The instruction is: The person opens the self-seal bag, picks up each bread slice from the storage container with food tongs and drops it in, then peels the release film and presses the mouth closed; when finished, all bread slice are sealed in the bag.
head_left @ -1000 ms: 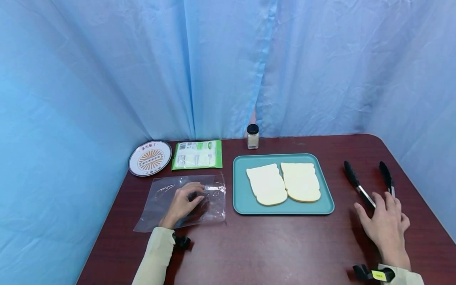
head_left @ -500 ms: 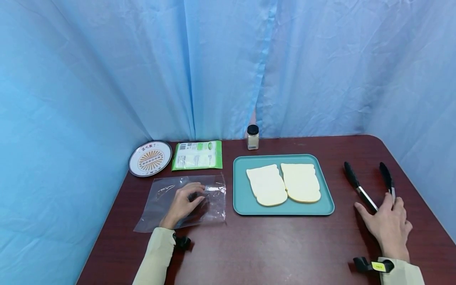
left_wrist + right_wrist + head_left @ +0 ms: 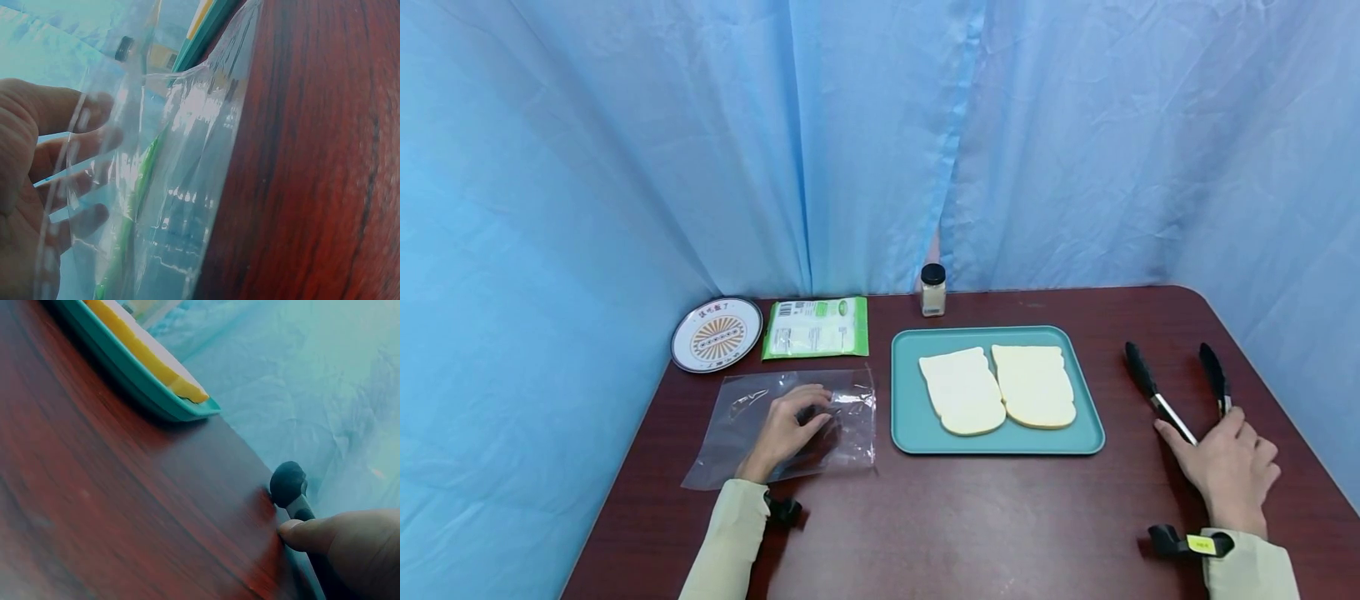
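A clear plastic bag lies on the left of the table. My left hand rests on it, thumb and fingers apart in a loose curve; in the left wrist view the fingers show through the film. At the right, a pair of tongs with black tips and metal arms lies spread, tips pointing away. My right hand grips its near part, thumb along the left arm and fingers bent over the right one. That hand hides the tongs' near end. The right wrist view shows the thumb against the tongs.
Two bread slices lie side by side on a teal tray at the centre. Behind it stands a black-capped jar. A green-and-white packet and a patterned plate sit at back left. Blue curtains border the table.
My right hand has come down onto the tongs and slid slightly right, its fingers bending around the arms. The left hand and the bag look the same.
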`<state>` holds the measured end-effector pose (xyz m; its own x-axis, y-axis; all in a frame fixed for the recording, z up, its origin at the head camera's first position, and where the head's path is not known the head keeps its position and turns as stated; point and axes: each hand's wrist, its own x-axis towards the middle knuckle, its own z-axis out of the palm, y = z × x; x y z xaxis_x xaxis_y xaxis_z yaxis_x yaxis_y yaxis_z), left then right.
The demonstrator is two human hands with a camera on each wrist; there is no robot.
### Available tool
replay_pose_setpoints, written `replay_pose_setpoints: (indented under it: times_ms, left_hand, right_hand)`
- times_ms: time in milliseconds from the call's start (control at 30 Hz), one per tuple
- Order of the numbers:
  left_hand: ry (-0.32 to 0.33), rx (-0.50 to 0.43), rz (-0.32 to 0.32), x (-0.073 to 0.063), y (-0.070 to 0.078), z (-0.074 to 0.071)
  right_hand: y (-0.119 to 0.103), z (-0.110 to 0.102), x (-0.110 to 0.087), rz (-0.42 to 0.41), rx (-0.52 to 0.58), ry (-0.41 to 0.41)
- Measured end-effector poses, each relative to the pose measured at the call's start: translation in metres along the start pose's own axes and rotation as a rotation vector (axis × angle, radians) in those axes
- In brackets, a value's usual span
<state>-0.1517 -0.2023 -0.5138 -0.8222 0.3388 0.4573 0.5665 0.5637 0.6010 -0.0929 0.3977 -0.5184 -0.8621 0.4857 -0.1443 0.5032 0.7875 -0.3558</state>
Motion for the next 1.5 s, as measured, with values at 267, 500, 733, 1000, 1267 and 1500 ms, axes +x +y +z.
replay_pose_setpoints:
  times_ms: [267, 500, 733, 1000, 1267, 1500]
  left_hand:
    - [0.006, 0.010, 0.018, 0.000, -0.001, 0.001]
    - [0.005, 0.016, 0.017, 0.000, -0.002, 0.001]
    - [-0.001, 0.017, 0.013, 0.000, -0.002, 0.002]
    - [-0.011, 0.011, -0.014, 0.001, 0.000, 0.002]
    - [-0.016, 0.013, -0.026, 0.001, 0.001, 0.002]
    - [-0.024, 0.013, -0.036, 0.001, 0.002, 0.002]
  right_hand:
    - [0.006, 0.003, 0.009, -0.024, -0.044, 0.025]
    - [0.003, 0.007, 0.013, -0.029, -0.058, 0.061]
    - [0.004, 0.006, 0.012, -0.046, -0.065, 0.067]
    - [0.008, 0.004, 0.009, -0.049, -0.055, 0.056]
    - [0.005, -0.003, 0.001, -0.060, -0.055, 0.036]
    - [0.002, -0.009, -0.005, -0.028, -0.032, -0.003]
